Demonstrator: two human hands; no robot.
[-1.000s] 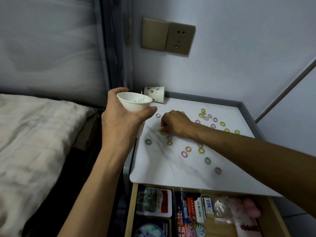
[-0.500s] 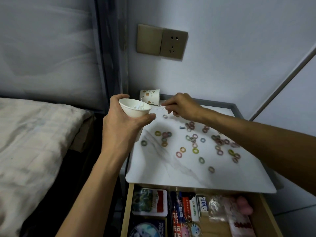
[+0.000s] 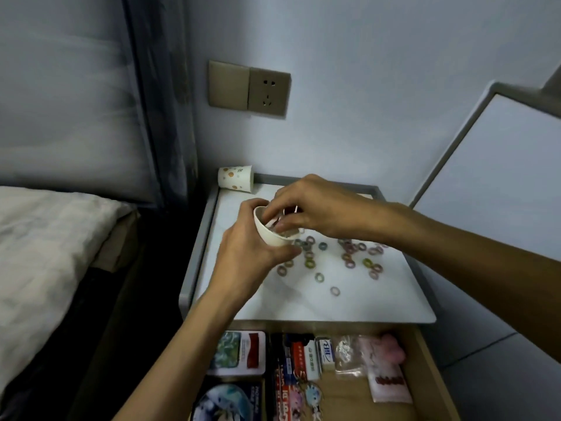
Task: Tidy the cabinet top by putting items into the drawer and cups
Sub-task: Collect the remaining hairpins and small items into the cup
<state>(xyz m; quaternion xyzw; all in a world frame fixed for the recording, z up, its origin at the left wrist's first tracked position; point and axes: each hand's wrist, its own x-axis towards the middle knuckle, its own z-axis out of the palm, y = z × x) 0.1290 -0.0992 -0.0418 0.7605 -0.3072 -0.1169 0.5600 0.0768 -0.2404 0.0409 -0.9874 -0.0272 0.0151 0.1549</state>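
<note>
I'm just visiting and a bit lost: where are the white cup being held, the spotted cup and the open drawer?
white cup (image 3: 268, 235): head view, outer wall below the rim.
spotted cup (image 3: 235, 178): head view, middle of its side.
drawer (image 3: 343, 398): head view, bare wooden floor.

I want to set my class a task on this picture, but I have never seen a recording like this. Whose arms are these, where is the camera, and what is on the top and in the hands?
There is no machine here. These are a person's two bare arms, filmed by one wide-angle camera worn on the head, which looks forward and down.

The left hand grips a small white cup above the cabinet top. The right hand has its fingertips at the cup's mouth. Whether it holds anything is hidden.

Many small coloured rings lie scattered on the top. A dotted paper cup lies on its side at the back corner. Below, the drawer stands open with packets and cards inside. A bed is on the left.
</note>
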